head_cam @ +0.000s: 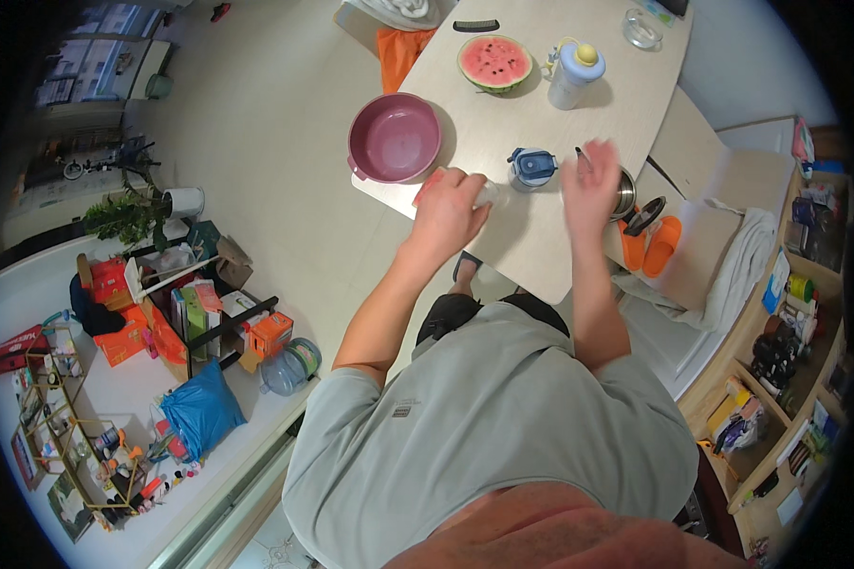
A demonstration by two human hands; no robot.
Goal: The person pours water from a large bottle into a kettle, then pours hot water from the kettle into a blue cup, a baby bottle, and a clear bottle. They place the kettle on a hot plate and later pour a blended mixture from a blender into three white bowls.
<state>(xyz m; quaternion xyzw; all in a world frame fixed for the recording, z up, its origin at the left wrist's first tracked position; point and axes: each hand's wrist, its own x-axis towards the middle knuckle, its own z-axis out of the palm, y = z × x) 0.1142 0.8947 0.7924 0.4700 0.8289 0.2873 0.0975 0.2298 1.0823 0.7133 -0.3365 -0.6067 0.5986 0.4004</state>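
My left hand (pixel 450 212) curls over a whitish, see-through item (pixel 485 193) at the table's near left edge; something reddish shows by its fingers. What exactly it grips is unclear. Blurred, my right hand (pixel 595 186) is raised in front of a steel pot or bowl (pixel 624 193), with a thin dark item beside its fingers. Between both hands stands a bottle with a blue lid (pixel 534 168). Just beyond my left hand sits an empty pink basin (pixel 396 139). Farther back on the table (pixel 526 128) lie a cut watermelon half (pixel 495 62) and a white-blue bottle with a yellow cap (pixel 575 77).
A black comb (pixel 476 25) and a glass dish (pixel 642 30) lie at the table's far part. Orange slippers (pixel 660 246) rest on a bench to the right. Shelves line the right side. A water jug (pixel 285 371) and a blue bag (pixel 203 410) are at left.
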